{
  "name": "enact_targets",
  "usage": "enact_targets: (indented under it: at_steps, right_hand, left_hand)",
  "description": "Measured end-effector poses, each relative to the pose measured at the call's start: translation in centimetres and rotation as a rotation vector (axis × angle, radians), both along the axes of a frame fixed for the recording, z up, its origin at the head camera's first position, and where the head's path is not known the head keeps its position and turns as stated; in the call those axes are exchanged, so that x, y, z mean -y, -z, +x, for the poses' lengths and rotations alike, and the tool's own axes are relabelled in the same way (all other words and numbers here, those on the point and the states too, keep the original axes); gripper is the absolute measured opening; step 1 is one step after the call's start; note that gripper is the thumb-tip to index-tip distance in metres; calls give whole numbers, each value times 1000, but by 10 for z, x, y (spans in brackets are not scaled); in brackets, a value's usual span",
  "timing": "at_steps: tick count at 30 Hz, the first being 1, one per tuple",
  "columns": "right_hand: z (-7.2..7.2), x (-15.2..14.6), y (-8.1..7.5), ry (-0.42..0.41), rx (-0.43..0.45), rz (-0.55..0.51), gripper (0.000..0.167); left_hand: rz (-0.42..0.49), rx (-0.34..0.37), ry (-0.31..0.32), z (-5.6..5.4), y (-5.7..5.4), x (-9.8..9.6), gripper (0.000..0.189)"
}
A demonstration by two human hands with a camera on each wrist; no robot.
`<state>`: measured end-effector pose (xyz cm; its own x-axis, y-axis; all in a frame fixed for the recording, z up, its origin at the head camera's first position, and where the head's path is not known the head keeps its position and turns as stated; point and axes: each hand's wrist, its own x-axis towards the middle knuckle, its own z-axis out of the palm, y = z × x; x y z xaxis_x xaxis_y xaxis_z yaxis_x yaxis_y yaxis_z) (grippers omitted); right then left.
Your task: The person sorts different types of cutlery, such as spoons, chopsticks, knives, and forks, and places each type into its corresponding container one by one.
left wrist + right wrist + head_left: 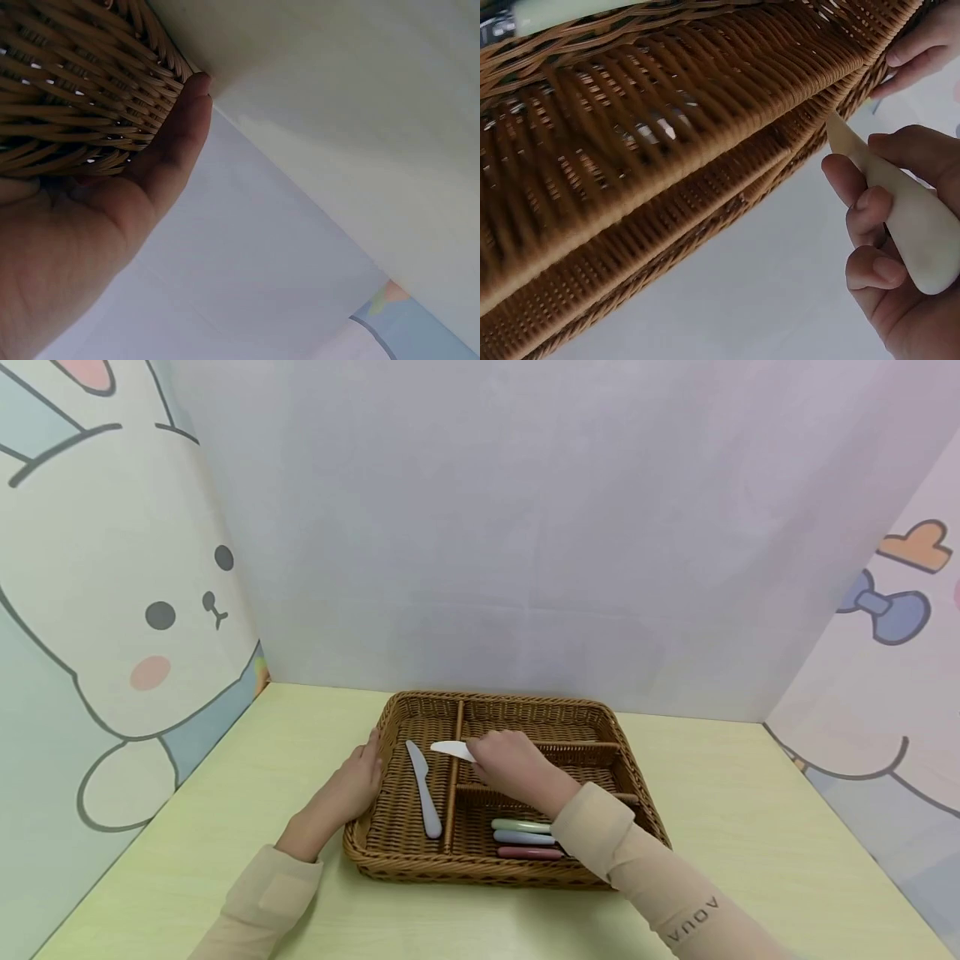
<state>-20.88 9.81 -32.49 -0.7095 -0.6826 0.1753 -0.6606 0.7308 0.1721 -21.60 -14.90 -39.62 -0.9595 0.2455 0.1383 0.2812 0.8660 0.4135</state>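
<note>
My right hand (513, 764) grips a white knife (452, 749) by its handle above the wicker tray's (362, 862) dividers, the blade pointing left. In the right wrist view, fingers curl around the cream-coloured knife (922, 232). My left hand (358, 783) rests against the tray's left side; the left wrist view shows a straight finger (180, 146) along the outer wicker wall (82, 97). A pale lavender knife (424, 789) lies lengthwise in the long left compartment.
In the front right compartment lie a green handle (520, 826), a blue handle (522, 837) and a dark red handle (529, 853); the right forearm hides their other ends. A pale wood-look table (720, 827) carries the tray, with a grey backdrop (525, 527) behind.
</note>
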Motion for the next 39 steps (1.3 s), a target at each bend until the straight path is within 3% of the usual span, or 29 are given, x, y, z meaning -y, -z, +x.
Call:
enact_targets:
  at_steps: [8,14,24,31,39]
  right_hand:
    - [-16,27,5,74,147,14,14]
    - [-21,40,10,127,204,24,17]
    - [-23,54,25,108,170,1,38]
    - [-19,63,29,79,75,79,27]
    - [-14,72,36,83,102,133,26]
  left_hand:
    - [1,2,-4,-1,3,1,54]
    - [5,6,-2,0,2,1,54]
    - [8,11,-1,0,3,0,54]
    - [7,4,-1,-1,2,0,54]
    - [17,3,1,-1,2,1,54]
